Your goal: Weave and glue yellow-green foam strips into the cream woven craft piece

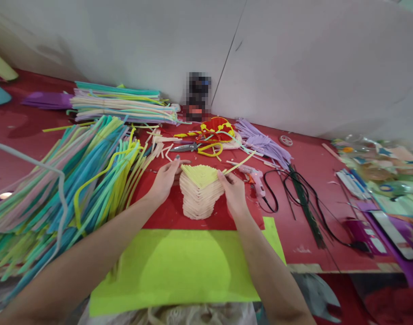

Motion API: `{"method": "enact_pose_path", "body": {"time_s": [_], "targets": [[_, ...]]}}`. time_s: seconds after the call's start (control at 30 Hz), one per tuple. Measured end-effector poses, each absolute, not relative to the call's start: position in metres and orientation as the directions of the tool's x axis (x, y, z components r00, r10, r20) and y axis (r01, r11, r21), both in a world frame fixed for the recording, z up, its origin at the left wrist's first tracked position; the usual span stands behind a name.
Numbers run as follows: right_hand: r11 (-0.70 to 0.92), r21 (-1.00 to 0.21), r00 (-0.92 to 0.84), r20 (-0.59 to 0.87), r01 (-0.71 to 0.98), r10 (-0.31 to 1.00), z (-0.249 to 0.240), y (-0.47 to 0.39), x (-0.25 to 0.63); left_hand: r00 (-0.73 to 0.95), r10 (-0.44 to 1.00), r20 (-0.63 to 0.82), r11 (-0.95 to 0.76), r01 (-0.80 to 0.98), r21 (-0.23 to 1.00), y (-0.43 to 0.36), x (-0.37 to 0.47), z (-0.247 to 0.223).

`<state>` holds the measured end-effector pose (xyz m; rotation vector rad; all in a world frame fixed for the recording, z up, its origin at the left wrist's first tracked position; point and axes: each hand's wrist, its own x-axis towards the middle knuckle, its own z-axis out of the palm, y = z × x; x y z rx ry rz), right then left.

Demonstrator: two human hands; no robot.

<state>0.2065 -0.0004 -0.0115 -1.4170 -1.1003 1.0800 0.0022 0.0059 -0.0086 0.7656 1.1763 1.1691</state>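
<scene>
A leaf-like piece of fuzzy pipe cleaners (198, 198) lies on a red mat, cream below and pale yellow on top, set in V-shaped rows. My left hand (166, 180) is at its upper left edge, thumb and forefinger apart and stretched out; the other fingers are partly hidden. At the upper right edge, my right hand (232, 189) pinches a pale yellow pipe cleaner (242, 162), whose free end points up and right. Just beyond the piece are scissors with yellow handles (209, 148). Right of my right hand lies a pink glue gun (255, 178).
Pipe cleaners in many colours (91, 167) are heaped at left, with a stacked bundle (121, 104) behind. A purple bundle (264, 142) lies behind the glue gun. A black cord (315, 207) runs right to a magenta box (364, 237). A lime sheet (179, 266) covers the front edge.
</scene>
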Motion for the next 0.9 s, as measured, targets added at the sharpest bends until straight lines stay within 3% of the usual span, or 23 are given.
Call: {"method": "enact_pose_path", "body": {"time_s": [0.3,0.5,0.9], "targets": [[-0.05,-0.99,0.197,-0.023,0.13,0.98,-0.011,-0.001,0.205,-0.141,0.989,-0.05,0.048,-0.02,0.999,0.011,-0.001,-0.02],[-0.017,-0.985,0.262,0.028,0.17,0.965,-0.01,-0.002,0.204,-0.186,0.975,-0.118,0.101,-0.098,0.99,0.011,0.0,-0.018],[0.0,-0.988,0.262,0.041,0.152,0.964,-0.011,-0.002,0.203,-0.193,0.974,-0.119,0.096,-0.122,0.988,0.012,0.0,-0.021]]}}
